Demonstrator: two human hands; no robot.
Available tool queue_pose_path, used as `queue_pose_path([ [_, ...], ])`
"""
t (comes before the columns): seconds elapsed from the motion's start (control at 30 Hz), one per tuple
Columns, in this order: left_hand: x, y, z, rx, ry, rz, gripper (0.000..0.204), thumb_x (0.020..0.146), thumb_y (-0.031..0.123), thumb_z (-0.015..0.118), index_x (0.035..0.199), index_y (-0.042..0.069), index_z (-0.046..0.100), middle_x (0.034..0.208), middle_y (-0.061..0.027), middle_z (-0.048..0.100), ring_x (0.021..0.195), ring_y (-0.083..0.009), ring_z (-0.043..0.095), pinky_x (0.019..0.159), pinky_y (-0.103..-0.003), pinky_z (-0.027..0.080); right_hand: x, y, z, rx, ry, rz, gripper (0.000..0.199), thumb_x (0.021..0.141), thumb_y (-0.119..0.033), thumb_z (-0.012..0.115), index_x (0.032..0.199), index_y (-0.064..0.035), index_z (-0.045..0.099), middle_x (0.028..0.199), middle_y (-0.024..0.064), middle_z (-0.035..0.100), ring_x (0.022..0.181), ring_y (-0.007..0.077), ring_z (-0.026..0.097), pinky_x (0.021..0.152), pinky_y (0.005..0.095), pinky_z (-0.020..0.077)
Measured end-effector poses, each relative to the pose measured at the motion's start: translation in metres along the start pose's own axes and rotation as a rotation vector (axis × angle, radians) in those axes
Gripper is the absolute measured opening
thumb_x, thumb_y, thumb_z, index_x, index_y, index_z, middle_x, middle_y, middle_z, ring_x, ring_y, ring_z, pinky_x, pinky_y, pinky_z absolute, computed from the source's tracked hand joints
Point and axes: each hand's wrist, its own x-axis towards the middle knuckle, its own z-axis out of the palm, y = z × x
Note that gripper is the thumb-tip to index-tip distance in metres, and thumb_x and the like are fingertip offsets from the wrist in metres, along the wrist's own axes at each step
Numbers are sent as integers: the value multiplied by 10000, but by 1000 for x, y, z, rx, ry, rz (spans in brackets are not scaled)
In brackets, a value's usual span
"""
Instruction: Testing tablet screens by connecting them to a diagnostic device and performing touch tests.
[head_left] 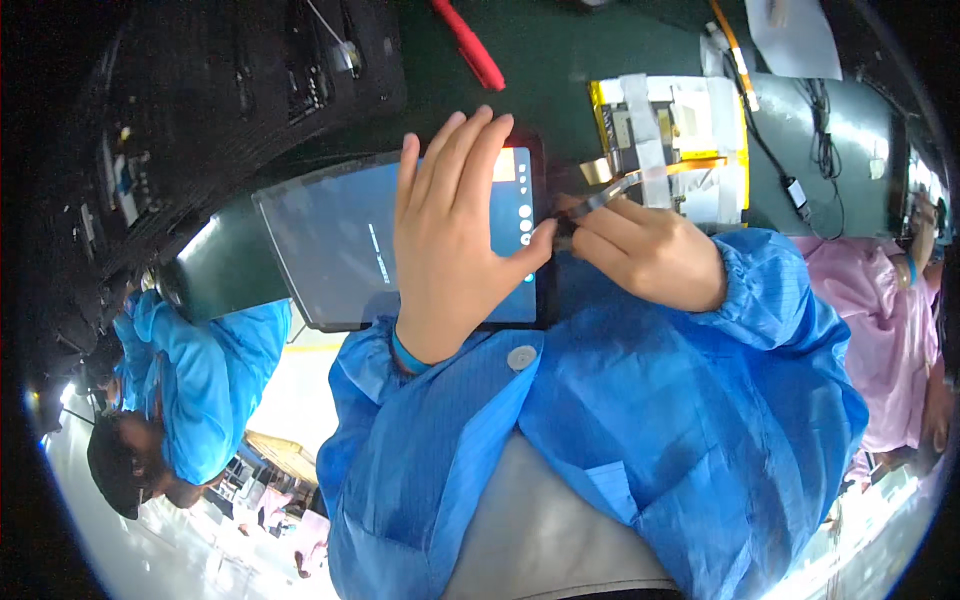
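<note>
A tablet (330, 235) with a lit dark blue screen lies in front of me. Spread over its screen is my left hand (450, 230), palm down, its thumb reaching to the right edge. Beside that edge, my right hand (640, 245) is closed, thumb and fingertips pinching the end of a ribbon cable (628, 184). The cable runs right, turning orange, across a flat battery-like pack (620, 125) with yellow edges and strips of whitish tape. What the pinched end touches at the tablet is hidden by my fingers.
A red pen (470, 45) lies beyond the tablet. Black cables (790, 180) and an orange strip (735, 55) are at the right, near a white sheet (795, 38). Dark trays (260, 90) stand at the left. People in blue (210, 370) and pink (860, 330) are on either side.
</note>
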Motion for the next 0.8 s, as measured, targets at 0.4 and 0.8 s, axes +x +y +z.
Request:
queue_pose_path([
  [0.4,2,7,-5,-34,27,12,752,659,222,723,1325,53,419,1339,-153,458,1285,-327,385,1101,-501,210,-44,-32,-23,250,301,222,103,766,-84,623,827,-14,579,976,151,614,795,241,640,619,324,535],
  [0.8,-51,-1,-47,33,4,93,879,643,251,760,1400,104,338,1447,-156,305,1347,-352,268,1110,-498,181,-119,-23,-33,202,159,1171,198,862,-193,593,953,-20,628,843,155,639,620,250,585,586,351,449],
])
